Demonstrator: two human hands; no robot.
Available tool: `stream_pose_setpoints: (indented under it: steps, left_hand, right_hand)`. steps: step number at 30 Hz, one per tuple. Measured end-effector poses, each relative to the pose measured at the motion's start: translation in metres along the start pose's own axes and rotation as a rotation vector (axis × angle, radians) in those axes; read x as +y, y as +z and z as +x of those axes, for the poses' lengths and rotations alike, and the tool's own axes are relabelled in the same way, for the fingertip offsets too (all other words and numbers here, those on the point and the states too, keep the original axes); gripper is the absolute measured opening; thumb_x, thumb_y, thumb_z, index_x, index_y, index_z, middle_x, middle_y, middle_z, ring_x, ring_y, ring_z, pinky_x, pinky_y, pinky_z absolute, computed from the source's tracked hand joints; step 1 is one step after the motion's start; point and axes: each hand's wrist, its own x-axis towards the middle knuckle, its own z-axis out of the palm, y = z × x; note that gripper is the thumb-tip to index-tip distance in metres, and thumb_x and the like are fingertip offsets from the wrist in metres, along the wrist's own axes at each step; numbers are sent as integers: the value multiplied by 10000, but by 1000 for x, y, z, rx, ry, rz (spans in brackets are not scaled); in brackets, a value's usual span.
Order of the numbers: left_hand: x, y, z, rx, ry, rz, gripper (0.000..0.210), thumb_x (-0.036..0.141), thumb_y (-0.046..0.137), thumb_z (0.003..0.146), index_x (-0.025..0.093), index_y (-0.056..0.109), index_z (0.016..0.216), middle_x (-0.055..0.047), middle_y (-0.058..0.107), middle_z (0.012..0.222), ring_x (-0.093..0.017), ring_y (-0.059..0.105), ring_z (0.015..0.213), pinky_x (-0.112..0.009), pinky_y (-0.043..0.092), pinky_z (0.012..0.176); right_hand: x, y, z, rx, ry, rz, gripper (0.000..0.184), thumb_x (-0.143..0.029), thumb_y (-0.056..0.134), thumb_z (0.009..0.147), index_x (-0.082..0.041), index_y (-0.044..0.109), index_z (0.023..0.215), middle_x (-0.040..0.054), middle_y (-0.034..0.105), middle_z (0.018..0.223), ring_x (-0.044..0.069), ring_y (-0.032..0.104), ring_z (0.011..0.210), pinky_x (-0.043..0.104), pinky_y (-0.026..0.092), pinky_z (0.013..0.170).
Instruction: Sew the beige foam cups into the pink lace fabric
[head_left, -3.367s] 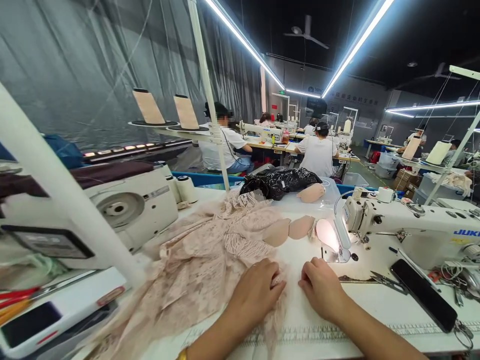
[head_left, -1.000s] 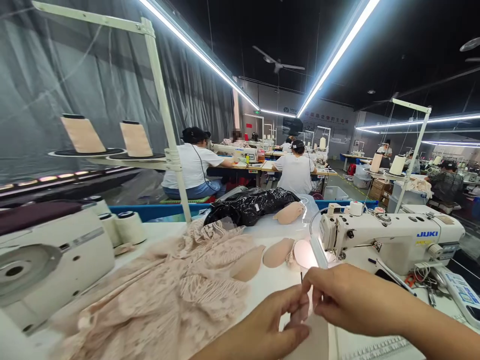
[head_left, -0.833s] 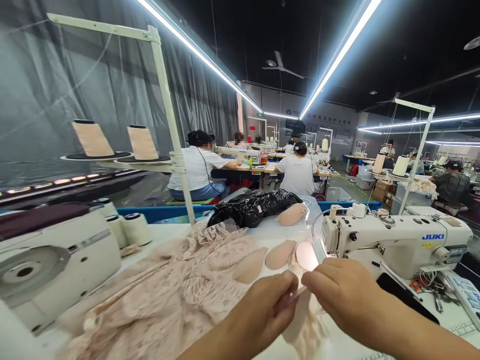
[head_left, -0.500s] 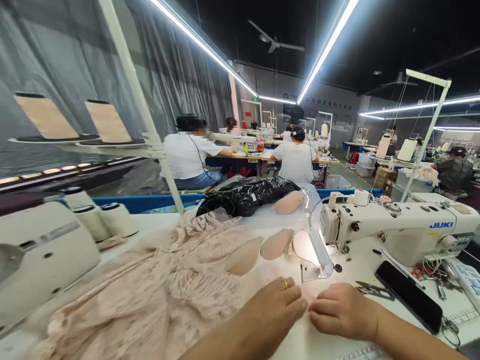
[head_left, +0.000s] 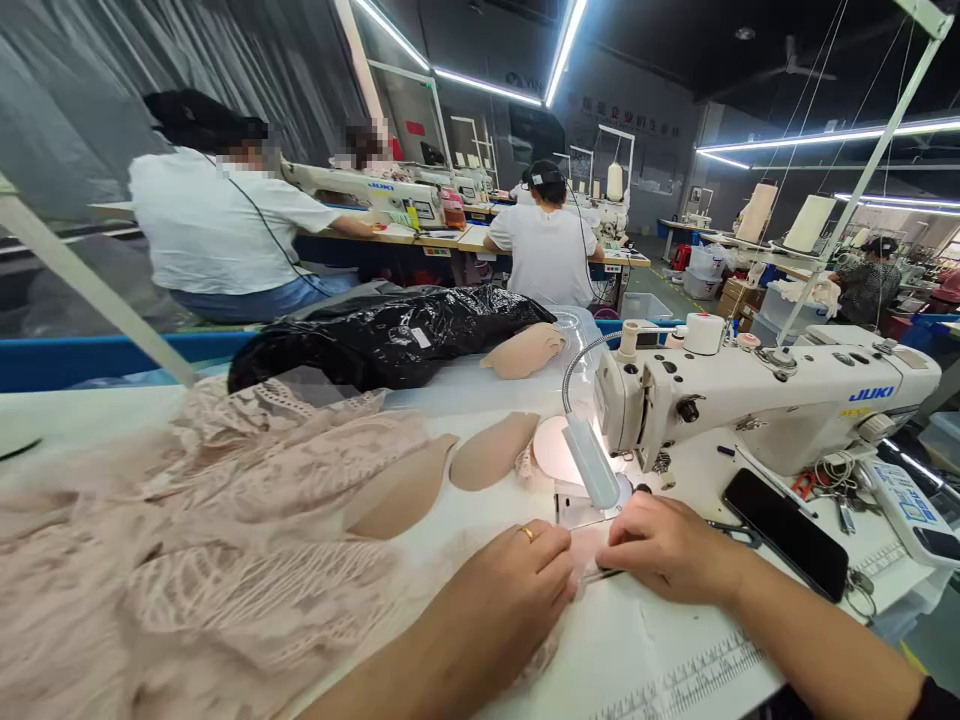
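Note:
Pale pink lace fabric (head_left: 589,552) stretches between my two hands just in front of the sewing machine's needle plate (head_left: 574,508). My left hand (head_left: 525,575), wearing a gold ring, has its fingers closed on the fabric. From the other side my right hand (head_left: 660,550) pinches the same fabric near its edge. The white sewing machine (head_left: 757,390) stands behind my right hand, and its small lamp (head_left: 592,465) lights the needle area. A beige bra cup (head_left: 555,448) with lace lies beside the lamp. More lace fabric (head_left: 247,590) is heaped left of my left hand.
Further beige cups (head_left: 491,452) lie left of the machine. A black plastic bag (head_left: 397,335) rests behind them. To the right are a black phone (head_left: 786,530), keys (head_left: 859,590) and scissors (head_left: 739,532). Ruler markings (head_left: 682,680) run along the table front. Co-workers (head_left: 547,235) sit ahead.
The view has shifted down and to the right. My hands have come closer to the needle plate and slightly apart, so that pink fabric now shows between them.

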Motion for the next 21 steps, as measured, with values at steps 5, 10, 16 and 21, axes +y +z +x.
stream_pose_setpoints:
  steps: [5,10,16,21]
  left_hand:
    - [-18,-5,-1,117,-294,-47,255,250,469,1049,211,717,1000,-121,757,1171,-305,689,1002,-448,543,866]
    - [-35,-8,-1,77,-542,-87,308,275,440,1040,231,587,773,-42,681,754,-272,667,725,-392,483,674]
    - [-13,-28,4,586,-279,109,142,186,519,1079,227,655,1077,-45,743,976,-252,667,921,-381,509,888]
    - [-11,-17,5,464,-72,168,229,105,461,1074,187,645,1183,-89,775,1139,-263,688,1020,-383,515,914]
  right_hand:
    - [-2,-3,0,-26,0,-45,286,-142,505,1068,-284,754,1066,40,730,978,215,594,893,305,460,751]
    - [3,5,-3,30,-72,-97,246,-53,574,974,-255,692,1052,19,684,957,194,543,857,274,422,690]
    - [-2,4,-2,69,-69,-134,229,-47,577,962,-246,682,1004,4,660,909,185,528,826,268,382,643]
    - [-3,4,0,44,-53,-137,207,-71,575,987,-249,680,1001,7,659,919,188,536,835,278,397,654]
